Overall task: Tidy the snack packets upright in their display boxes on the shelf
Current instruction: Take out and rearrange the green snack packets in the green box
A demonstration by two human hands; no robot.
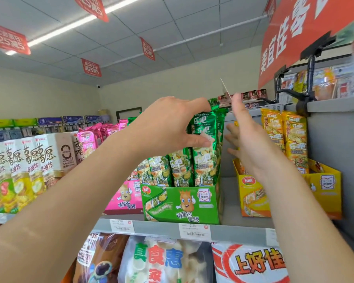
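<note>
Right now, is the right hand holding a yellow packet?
No, the right hand is open, fingers straight, between the green box and the yellow box.

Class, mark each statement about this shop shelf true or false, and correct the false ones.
1. The left hand grips the green packets. True.
2. The green display box stands right of the yellow display box. False: it stands left of it.
3. The right hand holds a pink packet. False: its fingers are straight and hold nothing.
4. A pink display box sits left of the green one. True.
</note>
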